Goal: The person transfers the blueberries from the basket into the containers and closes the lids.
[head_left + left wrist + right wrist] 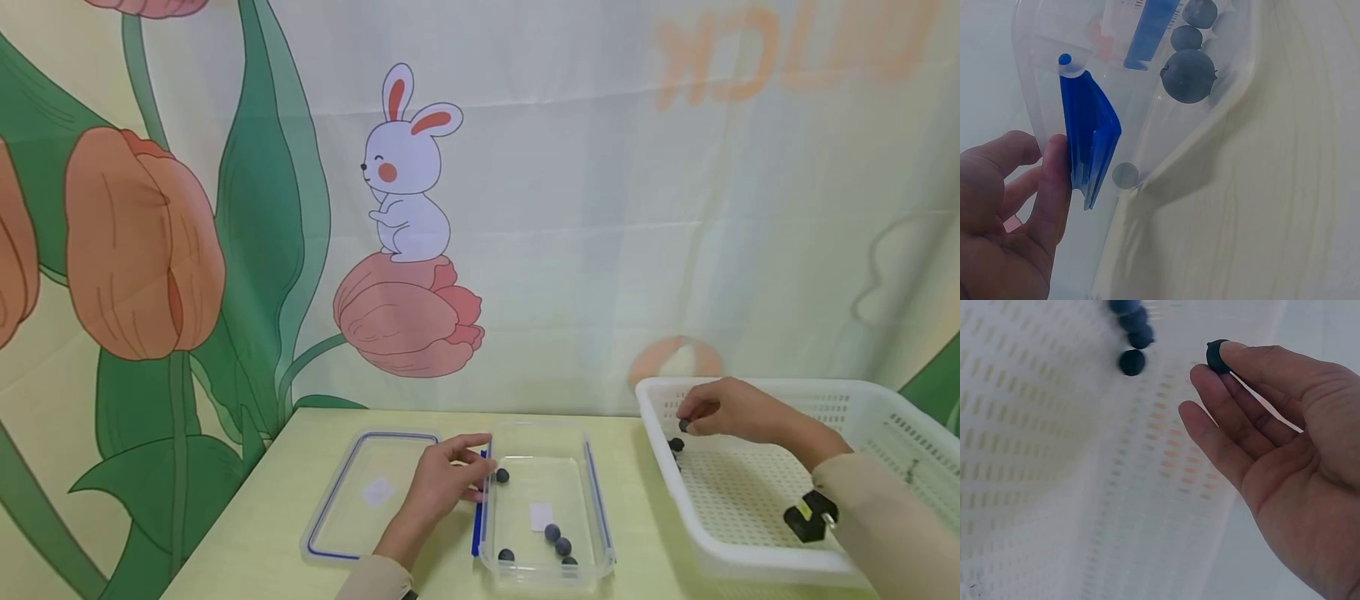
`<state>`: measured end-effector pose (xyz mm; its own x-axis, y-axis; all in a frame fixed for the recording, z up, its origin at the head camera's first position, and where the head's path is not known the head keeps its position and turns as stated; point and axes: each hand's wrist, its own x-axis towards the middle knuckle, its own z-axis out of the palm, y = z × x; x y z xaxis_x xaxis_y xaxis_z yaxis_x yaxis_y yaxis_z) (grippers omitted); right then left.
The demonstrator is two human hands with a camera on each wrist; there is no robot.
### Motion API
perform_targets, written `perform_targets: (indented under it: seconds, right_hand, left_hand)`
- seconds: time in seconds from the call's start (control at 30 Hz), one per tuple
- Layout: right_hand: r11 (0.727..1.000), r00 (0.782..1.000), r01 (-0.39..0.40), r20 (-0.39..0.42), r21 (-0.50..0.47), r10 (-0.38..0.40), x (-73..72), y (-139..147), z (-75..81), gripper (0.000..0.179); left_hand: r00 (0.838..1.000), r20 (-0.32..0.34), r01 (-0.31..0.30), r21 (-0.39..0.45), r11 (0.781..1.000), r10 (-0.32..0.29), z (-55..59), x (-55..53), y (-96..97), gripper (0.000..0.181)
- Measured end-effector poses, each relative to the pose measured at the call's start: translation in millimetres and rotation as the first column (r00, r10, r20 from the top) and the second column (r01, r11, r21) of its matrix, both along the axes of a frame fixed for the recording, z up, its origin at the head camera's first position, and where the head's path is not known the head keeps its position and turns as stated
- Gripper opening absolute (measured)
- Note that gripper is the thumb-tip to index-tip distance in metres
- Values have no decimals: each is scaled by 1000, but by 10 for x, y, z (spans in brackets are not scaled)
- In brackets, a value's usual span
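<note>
In the head view, my right hand (731, 410) is over the near-left corner area of the white basket (750, 554). It pinches a blueberry (1216, 357) between thumb and forefinger, the other fingers loosely bent. Below, several blueberries (1132, 362) lie along the basket's side. My left hand (441, 482) holds the left wall of a clear plastic container (543, 575), thumb beside its blue latch (1090, 134). Several more blueberries (552, 532) sit inside this container, on its bottom.
Left of the container lies a clear lid (330, 508) with a blue seal. A black device (812, 517) is on my right wrist. The yellowish table (232, 533) meets a printed curtain (555, 250) behind.
</note>
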<state>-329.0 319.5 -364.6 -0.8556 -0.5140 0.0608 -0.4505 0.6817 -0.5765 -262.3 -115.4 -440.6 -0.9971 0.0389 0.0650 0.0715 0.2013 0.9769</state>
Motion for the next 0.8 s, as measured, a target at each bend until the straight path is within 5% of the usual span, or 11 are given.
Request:
perform_targets:
  seconds: [0.4,0.8]
  right_hand:
    - [990,972,134,-191,-40,-139,263,-73,379,22]
    - [974,941,180,-266,-134,-211,616,-243,652,25]
  left_hand:
    - [1000,4,-10,-16,1000,10,15,6,6,47]
    - [1000,5,-16,-11,1000,16,12,-2,17,46]
